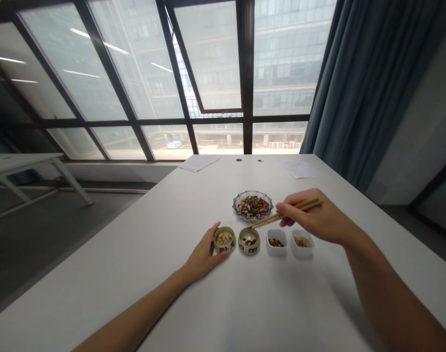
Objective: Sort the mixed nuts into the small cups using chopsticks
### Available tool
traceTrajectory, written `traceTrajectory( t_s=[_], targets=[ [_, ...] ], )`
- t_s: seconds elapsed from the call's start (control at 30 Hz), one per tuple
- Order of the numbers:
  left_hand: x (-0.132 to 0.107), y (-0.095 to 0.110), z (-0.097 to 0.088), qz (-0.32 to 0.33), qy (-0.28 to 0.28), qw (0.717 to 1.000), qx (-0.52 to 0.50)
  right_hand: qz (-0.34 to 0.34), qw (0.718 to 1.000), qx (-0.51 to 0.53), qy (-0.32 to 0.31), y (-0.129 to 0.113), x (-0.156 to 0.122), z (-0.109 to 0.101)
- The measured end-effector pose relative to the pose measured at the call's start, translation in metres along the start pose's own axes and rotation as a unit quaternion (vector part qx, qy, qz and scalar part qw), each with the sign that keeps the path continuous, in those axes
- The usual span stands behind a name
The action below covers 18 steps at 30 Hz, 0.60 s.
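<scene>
My right hand point(311, 215) is closed on a pair of wooden chopsticks point(287, 213). Their tips reach the back rim of a small round bowl point(249, 250) with dark writing; a dark bit, perhaps a seed, shows at the tips. Several dark seeds lie inside that bowl. My left hand point(204, 254) curls around a matching bowl point(225, 248), thumb at its front, fingers at its left side; pale nut-like pieces are in it. Behind them stands a scalloped glass dish point(237, 215) with a mix of dark and pale pieces.
Right of the round bowls stand two square white cups, one point(276, 251) with brown pieces, the other point(302, 251) with pale ones. Papers point(199, 163) lie at the white table's point(164, 303) far left, more sheets point(301, 169) at its far right. A blue curtain point(358, 88) hangs right.
</scene>
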<state>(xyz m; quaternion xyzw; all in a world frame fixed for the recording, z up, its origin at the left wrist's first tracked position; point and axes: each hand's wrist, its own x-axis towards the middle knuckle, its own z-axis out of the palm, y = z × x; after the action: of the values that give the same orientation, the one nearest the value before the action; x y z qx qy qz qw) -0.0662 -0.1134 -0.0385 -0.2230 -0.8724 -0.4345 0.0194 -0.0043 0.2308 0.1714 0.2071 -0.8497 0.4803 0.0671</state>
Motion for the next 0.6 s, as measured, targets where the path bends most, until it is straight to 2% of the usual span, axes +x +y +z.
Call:
traceTrajectory(
  t_s=[0.1, 0.23, 0.4, 0.6],
  targets=[
    [0.000, -0.002, 0.000, 0.001, 0.000, 1.000, -0.003, 0.037, 0.997, -0.019, -0.064, -0.003, 0.003, 0.011],
    [0.000, -0.005, 0.001, 0.009, 0.006, 1.000, -0.005, 0.032, 0.998, -0.014, -0.061, 0.000, 0.007, 0.012],
    [0.000, -0.005, 0.001, 0.015, 0.005, 1.000, -0.001, -0.001, 1.000, 0.024, 0.007, 0.007, 0.008, 0.005],
    [0.000, -0.004, 0.001, 0.007, 0.004, 1.000, -0.007, -0.038, 0.981, 0.064, 0.181, 0.031, 0.025, 0.008]
  ],
)
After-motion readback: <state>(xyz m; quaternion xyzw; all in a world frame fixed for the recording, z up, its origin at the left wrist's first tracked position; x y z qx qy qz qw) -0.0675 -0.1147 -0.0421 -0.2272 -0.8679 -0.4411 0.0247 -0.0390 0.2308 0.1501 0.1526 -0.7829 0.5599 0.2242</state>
